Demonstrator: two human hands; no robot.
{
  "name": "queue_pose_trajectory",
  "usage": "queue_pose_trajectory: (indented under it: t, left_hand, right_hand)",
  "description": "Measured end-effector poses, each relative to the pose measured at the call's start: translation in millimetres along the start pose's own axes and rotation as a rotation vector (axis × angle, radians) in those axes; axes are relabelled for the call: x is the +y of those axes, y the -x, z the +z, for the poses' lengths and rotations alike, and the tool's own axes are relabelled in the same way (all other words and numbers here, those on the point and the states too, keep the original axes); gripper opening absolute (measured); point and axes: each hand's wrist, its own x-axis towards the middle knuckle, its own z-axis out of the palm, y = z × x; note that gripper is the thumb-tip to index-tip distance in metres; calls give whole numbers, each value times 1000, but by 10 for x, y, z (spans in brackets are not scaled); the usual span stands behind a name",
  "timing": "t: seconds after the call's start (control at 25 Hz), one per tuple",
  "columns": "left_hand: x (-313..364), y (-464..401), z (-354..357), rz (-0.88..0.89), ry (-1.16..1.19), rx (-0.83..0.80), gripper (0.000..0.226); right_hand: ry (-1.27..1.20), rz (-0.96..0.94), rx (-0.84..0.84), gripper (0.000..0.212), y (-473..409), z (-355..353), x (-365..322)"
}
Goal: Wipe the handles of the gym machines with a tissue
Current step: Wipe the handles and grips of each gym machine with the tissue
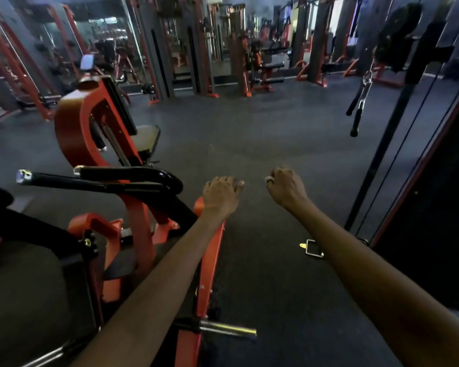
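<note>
Here, your right hand [285, 188] balls a white tissue [269, 179], ready for the next handle, while your left hand [221, 193] hangs loosely curled and empty beside the orange machine's black handles [127, 178].

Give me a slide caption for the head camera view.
Right hand clutching a wadded tissue, left hand empty, beside an orange gym machine's black handles.

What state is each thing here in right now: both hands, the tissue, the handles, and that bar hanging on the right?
Left hand: fingers loosely curled, holding nothing, in the air.
Right hand: fist curled round the tissue.
Tissue: balled up, only a white bit showing.
Black machine handles: untouched, lying roughly level.
Cable bar: hanging free, tilted, nobody holding it.
Weight peg: bare, no plates.
</note>
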Motion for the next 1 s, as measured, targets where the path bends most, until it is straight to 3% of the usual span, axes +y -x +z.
queue_pose_trajectory:
  t: [0.24, 0.48, 0.64, 0.84, 1.0]
  left_hand:
    - [292, -48, 600, -21, -5, -73, 51]
    - [430, -733, 1024, -48, 28, -32, 51]
    - [335, -1446, 1226, -167, 91, -20, 50]
    - [153, -2157, 1455, -248, 75, -30, 84]
    - [-142, -2664, 1547, -433, 55, -13, 50]
  right_hand:
    - [-43, -42, -40, 24, 24, 255, 584]
    - [-85, -90, -61, 21, -771, 616, 1002]
    - [-102, -170, -128, 19, -1567, 887, 1122]
    - [-131, -232, -226, 17, -2432, 1381, 1175]
    - [-172, -323, -337, 20, -3114, 1876, 982]
